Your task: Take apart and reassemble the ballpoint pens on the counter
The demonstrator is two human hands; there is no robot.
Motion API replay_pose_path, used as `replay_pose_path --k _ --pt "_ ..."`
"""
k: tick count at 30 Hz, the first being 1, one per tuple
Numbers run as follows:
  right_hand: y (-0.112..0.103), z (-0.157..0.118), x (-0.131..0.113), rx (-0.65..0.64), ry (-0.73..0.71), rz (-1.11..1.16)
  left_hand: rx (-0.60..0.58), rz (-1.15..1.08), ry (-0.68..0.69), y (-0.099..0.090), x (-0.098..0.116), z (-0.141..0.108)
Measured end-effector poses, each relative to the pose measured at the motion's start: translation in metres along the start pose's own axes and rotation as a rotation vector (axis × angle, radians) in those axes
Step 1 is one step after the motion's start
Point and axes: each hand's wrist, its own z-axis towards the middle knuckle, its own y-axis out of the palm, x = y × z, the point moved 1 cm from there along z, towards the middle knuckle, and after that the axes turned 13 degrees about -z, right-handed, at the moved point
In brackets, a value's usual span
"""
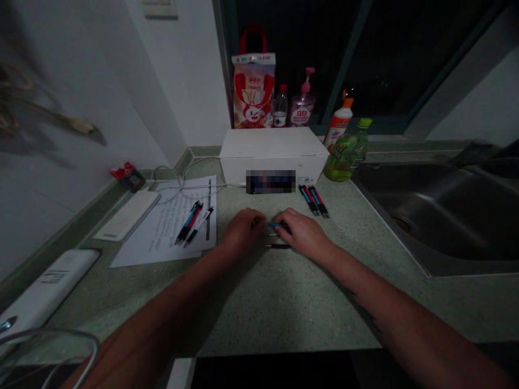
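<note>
A slim blue pen barrel (274,224) spans the gap between my two hands above the counter. My left hand (243,229) pinches its left end, fingers closed. At its other end, my right hand (302,231) is closed on it too, and the fingers hide that end. Just below them on the counter lies a short black pen part (278,246) with a pale tip. A thin light piece (271,235) lies above that part, partly covered by the right hand.
Several pens (313,201) lie right of my hands, and more pens (193,224) rest on a printed sheet (162,237) at left. Behind stands a white box (271,143) with a blurred dark patch in front. A green bottle (347,154) and a sink (454,210) are at right.
</note>
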Motion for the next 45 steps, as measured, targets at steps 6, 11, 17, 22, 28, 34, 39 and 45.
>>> replay_pose_path --k 6,11,17,22,28,34,39,45 --pt "0.001 0.000 0.006 0.052 0.063 -0.007 -0.169 0.173 0.061 0.000 0.005 -0.005" --pt "0.000 0.001 0.010 0.076 0.105 -0.039 -0.222 0.291 0.087 0.000 0.008 -0.005" --pt "-0.005 0.000 0.013 0.025 0.182 -0.103 -0.053 0.250 0.004 -0.011 0.000 0.000" --pt "-0.008 0.001 0.016 -0.017 0.210 -0.132 0.027 0.208 0.025 -0.023 0.003 0.002" --pt "-0.008 0.001 0.013 -0.013 0.182 -0.143 0.032 0.218 0.047 -0.021 0.000 0.002" --pt "-0.009 0.000 0.005 -0.045 0.087 -0.111 -0.003 0.228 0.138 -0.010 0.001 -0.001" --pt "-0.007 -0.001 0.000 -0.058 -0.024 -0.087 -0.043 0.243 0.167 -0.001 0.004 -0.006" --pt "-0.006 -0.001 0.000 -0.055 0.022 -0.118 -0.004 0.264 0.294 -0.002 0.015 -0.013"
